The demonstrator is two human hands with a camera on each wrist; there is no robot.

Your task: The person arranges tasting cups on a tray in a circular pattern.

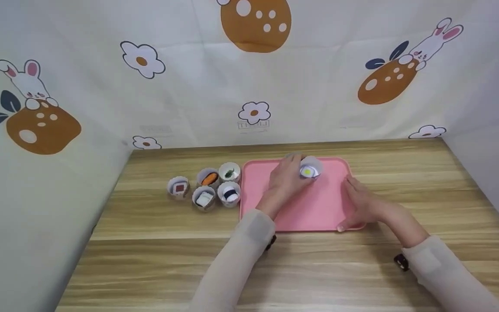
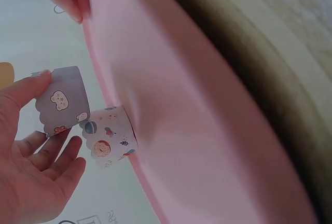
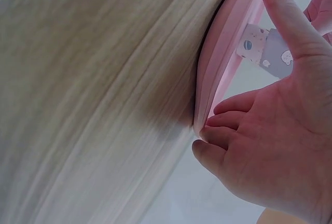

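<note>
My left hand [image 1: 285, 180] holds a grey paper baking cup [image 2: 63, 99] printed with bears, thumb on one side and fingers on the other. Inside that cup, the head view shows a small white piece with a yellow-green centre [image 1: 308, 172]. A white printed paper cup [image 2: 110, 136] stands on the pink tray [image 1: 310, 212], close by the held cup; in the head view it is mostly hidden behind my left fingers. My right hand [image 1: 361, 203] rests at the tray's front right corner, thumb on the front rim and extended fingers along the right rim.
Left of the tray several paper cups stand on the wooden table [image 1: 154, 260]: one with an orange-topped piece [image 1: 209, 178], one with a black-banded white piece [image 1: 231, 195], one with a red-centred piece [image 1: 179, 188]. A printed curtain [image 1: 197, 86] hangs behind the table.
</note>
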